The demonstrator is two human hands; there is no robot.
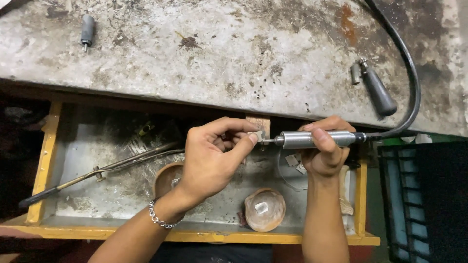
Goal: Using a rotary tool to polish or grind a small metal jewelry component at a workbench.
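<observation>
Head view, looking straight down at a stained, pitted workbench (234, 44) with an open yellow-rimmed drawer tray (44, 160) below its edge.

Right hand (325, 148): fingers wrapped fully closed around a silver rotary handpiece (314, 139), held level and pointing toward the person's left. A black flexible shaft (413, 83) runs from the rear of the handpiece and curves up across the bench.

Left hand (212, 156): thumb and fingertips pinched shut on a small pale metal piece (257, 136). Piece sits at the tip of the handpiece, just in front of a wooden bench pin (258, 122) at the bench edge. Whether the bit touches the piece cannot be told. A chain bracelet (158, 217) is on the left wrist.

Tray contents: 2 round brown bowls. 1 bowl (265, 209) lies between the forearms and holds a small pale square. The other bowl (165, 178) is partly hidden by the left hand. Long metal tongs (107, 168) lie across the left part of the tray. Small pale pieces (292, 159) sit under the right hand.

Bench top: 1 small grey handled tool (87, 30) at upper left; 1 dark handled tool (378, 90) at right, near the shaft.
</observation>
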